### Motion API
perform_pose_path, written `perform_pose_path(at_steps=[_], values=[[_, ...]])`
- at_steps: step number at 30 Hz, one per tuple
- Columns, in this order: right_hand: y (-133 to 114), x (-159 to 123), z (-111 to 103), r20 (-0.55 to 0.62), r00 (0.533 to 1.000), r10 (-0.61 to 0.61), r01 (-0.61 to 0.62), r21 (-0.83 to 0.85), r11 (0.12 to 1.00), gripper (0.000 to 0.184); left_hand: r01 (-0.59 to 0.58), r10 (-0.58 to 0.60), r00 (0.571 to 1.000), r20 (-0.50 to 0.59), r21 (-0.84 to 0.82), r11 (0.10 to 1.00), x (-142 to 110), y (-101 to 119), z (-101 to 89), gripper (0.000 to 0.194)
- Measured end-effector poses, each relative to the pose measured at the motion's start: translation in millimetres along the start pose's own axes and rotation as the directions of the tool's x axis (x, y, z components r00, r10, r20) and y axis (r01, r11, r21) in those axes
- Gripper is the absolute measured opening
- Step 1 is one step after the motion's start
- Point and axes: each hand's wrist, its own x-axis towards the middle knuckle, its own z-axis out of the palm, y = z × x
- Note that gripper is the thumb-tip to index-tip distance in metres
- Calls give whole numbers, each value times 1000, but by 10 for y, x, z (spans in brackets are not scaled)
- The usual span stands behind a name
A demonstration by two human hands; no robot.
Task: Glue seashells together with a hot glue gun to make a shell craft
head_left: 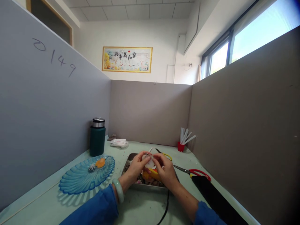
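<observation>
Both hands meet above a metal tray (pixel 152 187) in the middle of the table. My left hand (pixel 137 165) and my right hand (pixel 165 170) pinch a small pale, whitish shell-like piece (pixel 148 160) between their fingertips. Fingers cover part of it, so its exact kind is unclear. Beneath them, the tray holds many small shell-like bits and a yellow-orange tool (pixel 154 175) that looks like a glue gun, partly hidden by my right hand. A black cord (pixel 167 203) runs from the tray towards me.
A blue scalloped plate (pixel 75 178) bears an orange shell-like piece (pixel 100 162). Behind it stands a green bottle (pixel 97 140). Red-handled scissors (pixel 199 172), yellow-handled scissors (pixel 167 155), a black strip (pixel 215 197) and a red cup (pixel 180 147) of white sticks lie right. Partitions enclose the table.
</observation>
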Motion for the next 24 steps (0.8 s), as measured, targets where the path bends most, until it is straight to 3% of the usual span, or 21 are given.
perform_pose_path(at_steps=[12, 24], values=[[15, -8, 6, -13, 1000, 13, -14, -29, 999, 21, 50, -51, 998, -23, -47, 998, 5, 22, 18, 46], [7, -5, 14, 2, 1000, 15, -15, -36, 999, 17, 52, -53, 998, -34, -36, 998, 8, -24, 8, 40]])
